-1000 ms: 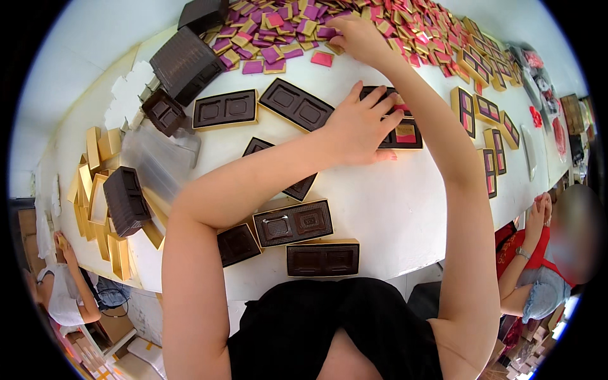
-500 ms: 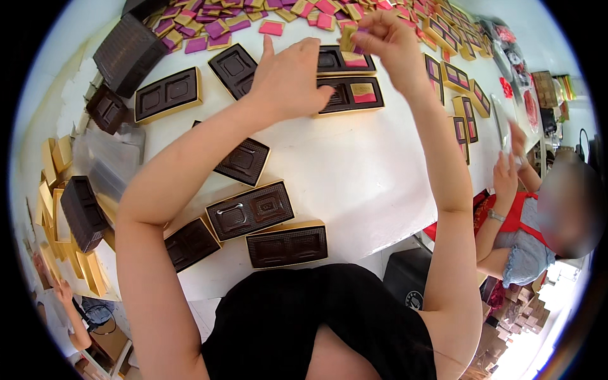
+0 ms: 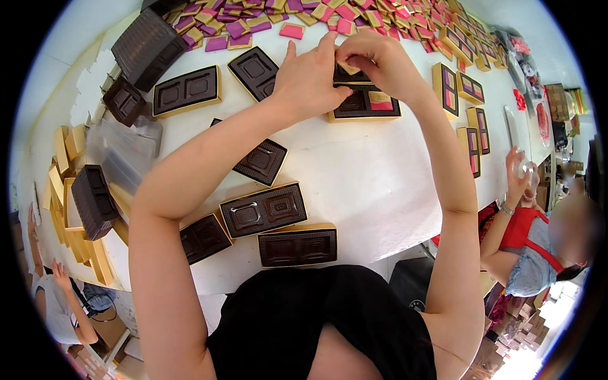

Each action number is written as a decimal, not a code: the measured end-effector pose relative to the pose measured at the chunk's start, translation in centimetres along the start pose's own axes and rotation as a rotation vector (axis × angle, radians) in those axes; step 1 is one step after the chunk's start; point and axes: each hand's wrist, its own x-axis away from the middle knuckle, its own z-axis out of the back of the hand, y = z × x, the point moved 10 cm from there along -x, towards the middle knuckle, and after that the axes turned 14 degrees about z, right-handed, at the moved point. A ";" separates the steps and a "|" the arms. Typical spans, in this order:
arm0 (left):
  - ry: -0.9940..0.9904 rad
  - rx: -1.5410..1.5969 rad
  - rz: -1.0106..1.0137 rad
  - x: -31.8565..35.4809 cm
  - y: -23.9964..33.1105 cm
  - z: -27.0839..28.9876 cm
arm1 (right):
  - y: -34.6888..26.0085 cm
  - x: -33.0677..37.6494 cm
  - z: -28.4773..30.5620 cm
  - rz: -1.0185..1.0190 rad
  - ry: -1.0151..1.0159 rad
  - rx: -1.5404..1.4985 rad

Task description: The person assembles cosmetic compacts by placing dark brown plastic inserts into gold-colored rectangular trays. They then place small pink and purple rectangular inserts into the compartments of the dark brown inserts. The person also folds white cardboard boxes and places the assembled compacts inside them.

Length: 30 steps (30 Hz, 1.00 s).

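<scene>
My right hand [image 3: 379, 60] pinches a small gold-wrapped packet [image 3: 348, 67] low over the far open box [image 3: 356, 78], which the hands largely hide. My left hand [image 3: 308, 77] is spread beside that box, fingers stretched away and thumb apart; whether it presses on the box I cannot tell. Just nearer lies another gold box [image 3: 354, 109] with a dark two-well tray. A pink-and-gold packet [image 3: 380, 101] sits in its right well, and my left thumb reaches over its left end.
Loose pink, purple and gold packets [image 3: 272, 7] cover the table's far side. Several boxes with bare dark trays [image 3: 263, 212] lie to the left and near me. Filled boxes [image 3: 470, 87] stand at the right. Stacked trays [image 3: 147, 49] rise far left. A co-worker [image 3: 525, 240] is at right, another [image 3: 60, 304] at lower left.
My right hand has come down and left, bringing its packet to the far box beside my left hand. The whole view has shifted slightly. The right co-worker's hands have moved.
</scene>
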 end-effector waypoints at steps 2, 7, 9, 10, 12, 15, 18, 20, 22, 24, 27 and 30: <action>0.005 -0.012 0.006 0.0 0.0 0.0 | 1.3 1.1 0.7 -0.165 0.225 -0.022; 0.076 -0.004 -0.045 -0.1 -0.3 -0.2 | 1.1 3.8 1.1 -0.407 0.403 0.166; 0.055 -0.014 -0.040 -0.1 -0.2 -0.3 | 0.6 3.9 1.0 -0.405 0.322 0.360; 0.044 -0.018 -0.038 -0.1 -0.1 -0.4 | 1.7 4.8 0.9 -0.541 0.326 0.241; 0.063 -0.024 -0.048 0.0 -0.1 -0.3 | 2.5 6.1 0.2 -0.797 0.330 -0.012; 0.077 -0.025 -0.038 0.1 -0.2 -0.3 | -0.7 4.7 0.7 -0.476 0.100 0.580; 0.094 -0.009 -0.032 0.1 -0.4 -0.5 | -2.2 4.7 1.1 -0.180 0.221 0.474; 0.087 0.001 -0.023 0.0 -0.6 -0.5 | -3.6 4.6 -0.7 -0.067 0.044 0.528; 0.059 0.007 -0.004 -0.1 -0.7 -0.7 | -4.1 5.0 -2.0 -0.032 -0.053 0.528; 0.057 -0.010 -0.009 -0.1 -0.6 -0.7 | -3.5 5.4 -2.6 -0.068 -0.069 0.484; 0.063 0.018 0.001 0.0 -0.6 -0.5 | -2.9 4.0 -1.8 0.009 -0.178 0.486; 0.037 -0.016 0.012 0.2 -0.4 -0.2 | 0.8 0.2 1.3 -0.072 -0.180 0.329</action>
